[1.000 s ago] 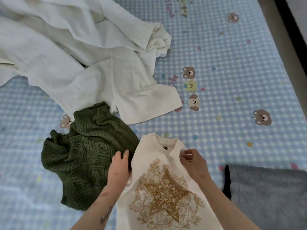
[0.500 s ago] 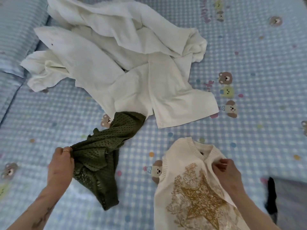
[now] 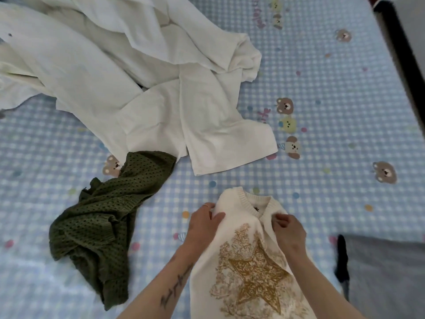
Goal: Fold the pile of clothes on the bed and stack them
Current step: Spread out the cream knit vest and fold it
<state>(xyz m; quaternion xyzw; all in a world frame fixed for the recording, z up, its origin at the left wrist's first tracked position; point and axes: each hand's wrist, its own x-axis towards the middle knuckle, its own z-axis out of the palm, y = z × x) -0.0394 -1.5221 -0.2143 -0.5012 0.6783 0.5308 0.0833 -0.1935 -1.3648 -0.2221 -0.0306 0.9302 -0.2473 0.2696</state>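
Clothes on the bed (image 3: 345, 125), four items visible, none folded.

Item 1: cream knit vest (image 3: 243, 229), gold star motif on the chest, ribbed V-neck. Lies flat, front up, at the near edge of the bed, neckline pointing away from the person. Lower part runs out of view at the bottom.

Item 2: olive green open-knit garment (image 3: 101, 224). Crumpled in a long heap to the left of the vest, apart from it. Its far end touches the hem of the white clothing.

Item 3: white garments (image 3: 119, 72), loose and overlapping, spread across the far left of the bed. How many pieces cannot be told.

Item 4: grey plush fabric (image 3: 386, 272) with a dark edge, at the near right, beside the vest.

Left hand (image 3: 203, 224): on the vest's left shoulder, thumb on top and fingers tucked around the edge, gripping the knit. A ring shows on one finger; the forearm bears a script tattoo.

Right hand (image 3: 288, 229): on the vest's right shoulder beside the neckline, fingertips curled and pinching the fabric.

Bed covering: pale blue and white checked sheet printed with bear heads and coloured dots. A dark frame edge (image 3: 400, 54) runs along the far right.
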